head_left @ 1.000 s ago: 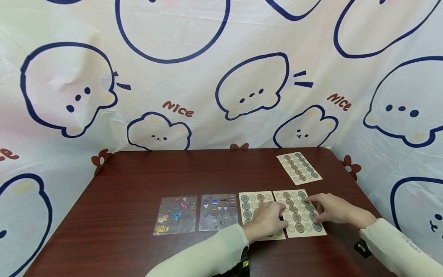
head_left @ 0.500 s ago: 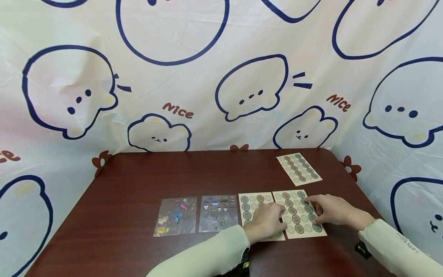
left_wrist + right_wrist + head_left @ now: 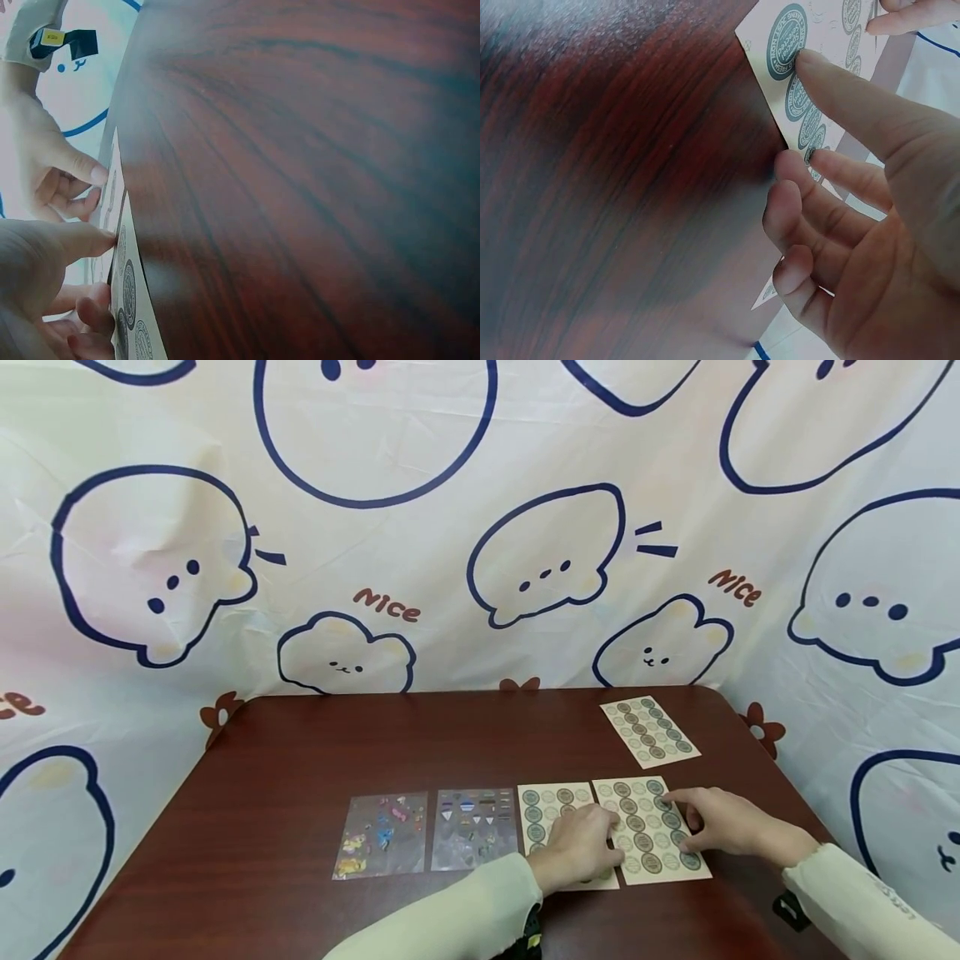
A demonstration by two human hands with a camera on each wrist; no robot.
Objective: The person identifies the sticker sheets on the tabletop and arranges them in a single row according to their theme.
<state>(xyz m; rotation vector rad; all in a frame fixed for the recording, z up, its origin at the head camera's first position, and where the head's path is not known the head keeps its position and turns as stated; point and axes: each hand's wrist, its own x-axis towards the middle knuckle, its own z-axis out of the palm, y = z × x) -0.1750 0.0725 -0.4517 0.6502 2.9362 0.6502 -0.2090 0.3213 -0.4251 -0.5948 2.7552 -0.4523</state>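
Observation:
Two cream sheets of round stickers lie side by side on the table. On the right one, my right hand rests its thumb and index fingertips along the right edge. That thumb extends over a dark round sticker in the right wrist view, with the other fingers loosely bent beside the sheet. My left hand lies over the left sticker sheet, its fingertips at the seam between the two. In the left wrist view its thumb reaches straight to the sheets; the palm hides part of the left sheet.
Left of these, two clear plastic sheets lie in the same row: one with colourful stickers, one with small dark shapes. Another cream sticker sheet sits tilted at the back right. A patterned cloth rises behind the brown table.
The head view has tipped up slightly, so everything sits a little lower in it. Both hands and the sheets keep their places on the table.

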